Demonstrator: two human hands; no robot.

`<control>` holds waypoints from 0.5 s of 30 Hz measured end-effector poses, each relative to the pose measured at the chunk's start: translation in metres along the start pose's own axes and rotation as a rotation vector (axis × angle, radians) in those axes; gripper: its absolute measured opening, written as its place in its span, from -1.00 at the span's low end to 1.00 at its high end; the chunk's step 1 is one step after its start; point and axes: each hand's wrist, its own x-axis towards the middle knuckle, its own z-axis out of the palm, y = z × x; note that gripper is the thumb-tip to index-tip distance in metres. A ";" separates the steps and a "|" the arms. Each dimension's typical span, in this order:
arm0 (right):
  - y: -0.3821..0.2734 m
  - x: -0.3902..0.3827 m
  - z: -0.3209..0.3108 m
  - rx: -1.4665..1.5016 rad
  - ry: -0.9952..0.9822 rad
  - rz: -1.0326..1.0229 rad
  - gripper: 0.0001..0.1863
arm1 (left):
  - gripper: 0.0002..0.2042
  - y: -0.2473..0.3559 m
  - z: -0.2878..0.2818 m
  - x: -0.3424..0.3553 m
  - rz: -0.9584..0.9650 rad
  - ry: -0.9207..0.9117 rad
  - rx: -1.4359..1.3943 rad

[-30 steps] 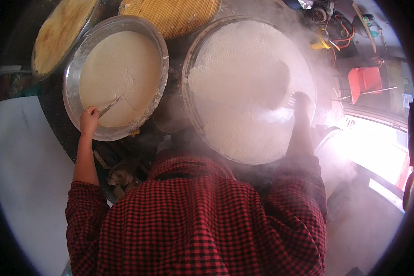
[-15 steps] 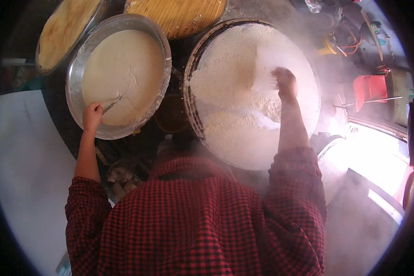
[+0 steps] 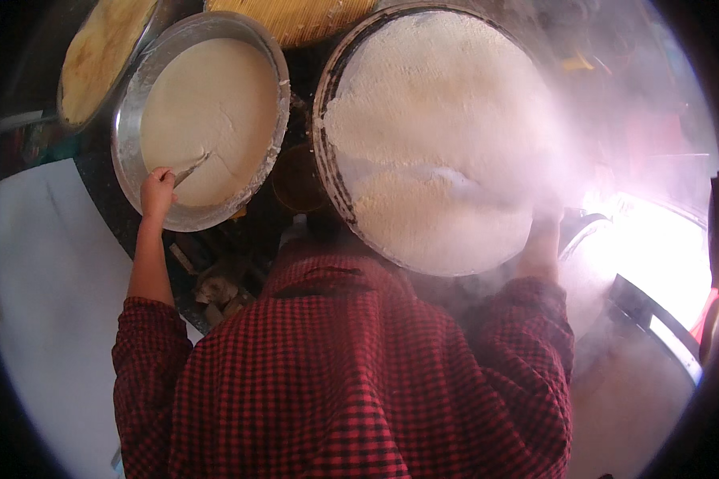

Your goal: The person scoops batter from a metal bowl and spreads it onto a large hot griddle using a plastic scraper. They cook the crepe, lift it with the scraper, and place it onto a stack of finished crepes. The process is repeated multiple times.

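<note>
Steam fills the right half of the room, whitening everything from twelve round to four o'clock, with a hard glare of light at three. A pale, smooth bench (image 3: 48,319) runs down my left side from nine to seven o'clock, and between it and my red-checked shirt (image 3: 343,375) lies a dark gap with some small clutter I cannot make out. At eleven o'clock a round tray of yellowish stuff (image 3: 96,56) leans in shadow, and at twelve a ribbed yellow disc (image 3: 295,16) sits behind the two pans.

The metal pan (image 3: 148,120) stands at ten o'clock — wide, shallow, silver, holding a smooth cream-coloured layer (image 3: 208,112) that has pulled clear of the rim along its lower edge. The large round tray (image 3: 423,136) takes up the centre and one o'clock, tilted toward me, dark-rimmed, its white contents rough and crumbly above and folded into a softer ridge across the middle.

My left hand (image 3: 157,191) rests at the near rim of the metal pan, its grip curled tight round the handle of a thin blade (image 3: 192,169) whose tip slants up and right into the cream layer. My right hand (image 3: 545,219) is up at the lower right edge of the large round tray, at four o'clock from its centre — steam hides the fingers, so I cannot tell how far that grip is closed or whether it truly has the rim.
</note>
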 end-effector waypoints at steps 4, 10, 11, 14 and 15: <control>0.019 -0.030 -0.023 0.020 -0.008 0.034 -0.78 | -0.76 0.004 -0.002 0.004 0.019 -0.010 -0.008; 0.000 -0.025 -0.022 -0.125 -0.024 -0.156 -0.79 | -0.75 0.000 0.000 0.012 0.056 -0.037 0.034; -0.007 -0.019 -0.016 -0.154 -0.021 -0.193 -0.79 | -0.75 0.000 0.001 0.012 0.052 -0.039 0.047; -0.018 0.002 0.004 -0.295 0.008 -0.283 -0.78 | -0.75 0.005 0.004 0.009 0.037 -0.037 -0.002; -0.016 0.006 0.009 -0.345 0.024 -0.289 -0.78 | -0.75 0.007 0.004 0.007 0.059 -0.028 0.039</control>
